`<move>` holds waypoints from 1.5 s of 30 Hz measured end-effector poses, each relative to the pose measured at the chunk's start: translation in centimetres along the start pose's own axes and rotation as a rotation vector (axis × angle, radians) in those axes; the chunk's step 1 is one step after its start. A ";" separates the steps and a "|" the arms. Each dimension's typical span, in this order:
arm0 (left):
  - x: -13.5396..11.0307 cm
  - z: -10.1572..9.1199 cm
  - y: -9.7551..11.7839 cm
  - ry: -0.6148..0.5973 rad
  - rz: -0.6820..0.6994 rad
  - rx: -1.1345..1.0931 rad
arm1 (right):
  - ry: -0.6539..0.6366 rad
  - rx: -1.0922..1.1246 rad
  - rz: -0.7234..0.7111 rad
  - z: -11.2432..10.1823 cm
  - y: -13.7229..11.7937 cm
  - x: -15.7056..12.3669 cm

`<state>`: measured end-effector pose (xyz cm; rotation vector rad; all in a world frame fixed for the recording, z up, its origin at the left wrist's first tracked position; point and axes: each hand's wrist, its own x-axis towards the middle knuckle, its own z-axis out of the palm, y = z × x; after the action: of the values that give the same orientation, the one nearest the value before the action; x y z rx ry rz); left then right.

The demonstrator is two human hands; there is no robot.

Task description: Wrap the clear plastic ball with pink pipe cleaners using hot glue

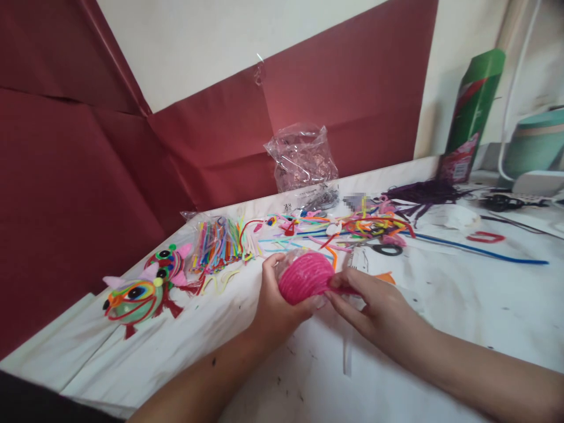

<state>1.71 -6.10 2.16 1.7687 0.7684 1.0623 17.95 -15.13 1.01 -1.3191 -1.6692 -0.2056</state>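
A round ball [307, 277] is wound with bright pink fuzzy strand, which looks like pipe cleaner; clear plastic shows at its upper left. My left hand [277, 299] cups it from the left, thumb underneath. At the ball's right side, my right hand [368, 296] pinches a pink strand [346, 289] between thumb and fingers. A pair of scissors with black handles [388, 250] lies just beyond my right hand. Behind the ball is a pile of coloured pipe cleaners [370, 226]. What the far side of the ball looks like is hidden.
Two decorated animal-face balls [136, 298] sit at the left, beside a bundle of pipe cleaners [220, 244]. A clear plastic bag [304, 158] stands against the red-covered wall. Purple tassels [423, 192], a green can [473, 114] and a long blue pipe cleaner [480, 249] are at the right.
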 end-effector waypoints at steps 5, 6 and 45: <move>0.1 0.0 -0.1 0.054 0.044 0.012 | -0.018 0.045 0.046 0.3 0.2 -0.3; 0.1 0.0 0.0 0.061 0.046 0.021 | -0.021 0.051 0.061 0.4 0.2 -0.3; 0.2 0.3 -0.3 0.037 -0.002 0.002 | 0.002 0.031 0.054 0.5 0.3 -0.3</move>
<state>2.02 -5.90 1.87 1.7536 0.7937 1.0957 17.91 -14.87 0.34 -1.3389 -1.6271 -0.1484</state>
